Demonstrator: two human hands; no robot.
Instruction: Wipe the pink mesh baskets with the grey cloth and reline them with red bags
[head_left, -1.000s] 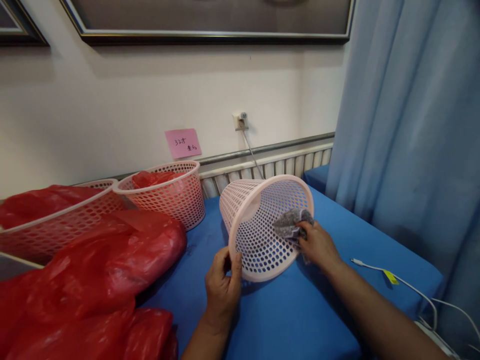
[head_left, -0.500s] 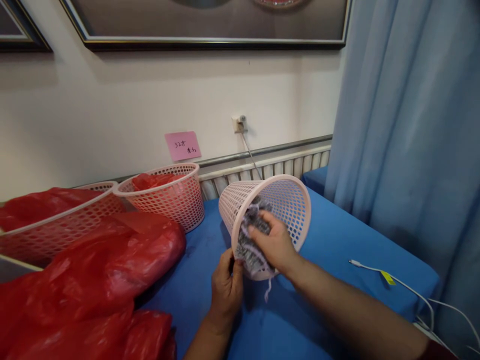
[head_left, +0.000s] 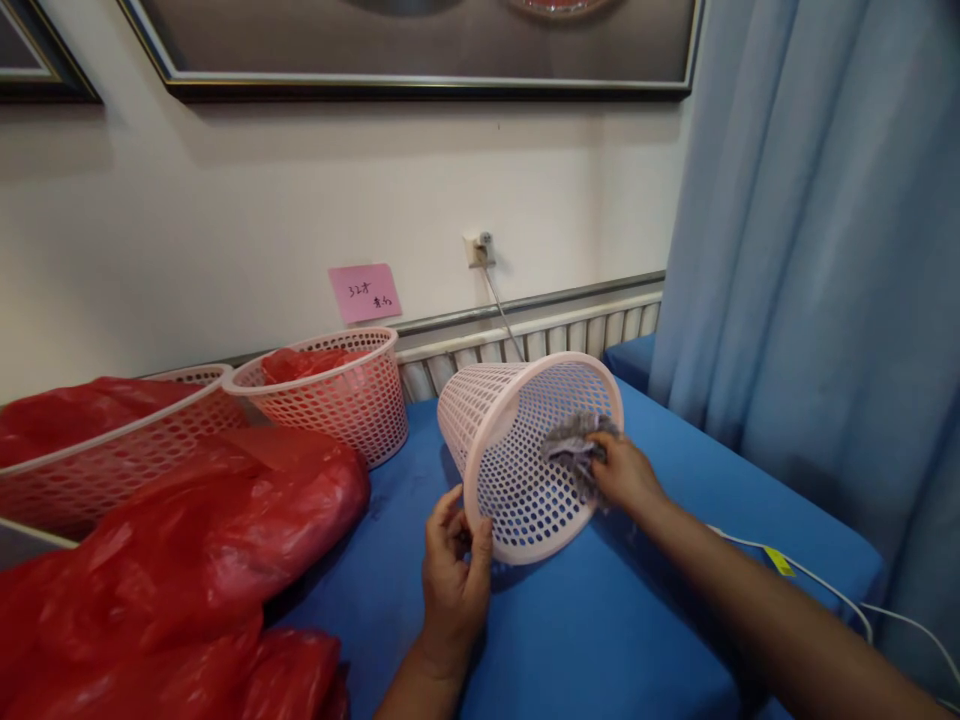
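Note:
A pink perforated plastic wastebasket point(head_left: 480, 400) lies on its side on the blue-covered table point(head_left: 570, 640), its mouth turned toward me. At the lower left of its rim, my left hand point(head_left: 456, 570) grips the edge between thumb and fingers. My right hand point(head_left: 626, 470) is closed on a bunched grey cloth point(head_left: 576, 442) with lighter stripes. That cloth is inside the mouth, by the right-hand wall of the wastebasket. Part of the cloth is hidden by my fingers.
Left of the wastebasket stand a second pink basket point(head_left: 330, 408) and another pink basket point(head_left: 202, 420), both with red plastic inside. Red plastic bags point(head_left: 225, 520) are heaped in front. A white cable point(head_left: 817, 580) crosses the right table edge near a blue curtain point(head_left: 810, 250).
My right hand has carried the cloth from the left inner side of the wastebasket across to the right side. The left hand stays at the rim, its grip slightly shifted.

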